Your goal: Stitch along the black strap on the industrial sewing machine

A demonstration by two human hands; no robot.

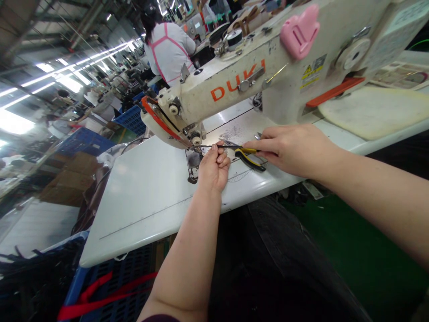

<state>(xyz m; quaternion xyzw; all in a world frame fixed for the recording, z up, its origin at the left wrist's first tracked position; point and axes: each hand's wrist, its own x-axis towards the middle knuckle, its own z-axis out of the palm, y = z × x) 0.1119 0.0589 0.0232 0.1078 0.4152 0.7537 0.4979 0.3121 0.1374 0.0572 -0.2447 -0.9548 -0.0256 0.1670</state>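
Note:
My left hand (pixel 215 167) is closed, its fingertips pinching a thin black strip (pixel 234 146) just beside the needle area of the sewing machine (pixel 231 85). From there the strip runs right to my right hand (pixel 290 147), whose fingers are closed around its other end, though the grip itself is partly hidden. Yellow-and-black-handled pliers (pixel 250 161) lie on the machine bed under the strip, jaws pointing left, next to my right fingertips. A small silver tip (pixel 257 135) shows above my right index finger; what it belongs to is hidden.
The white sewing table (pixel 144 188) extends left and toward me. A pink holder (pixel 300 32) sits on the machine arm, and a pale pad (pixel 375 112) lies at right. Below left stands a blue crate (pixel 75 286) with red strap. A co-worker (pixel 170 49) sits beyond.

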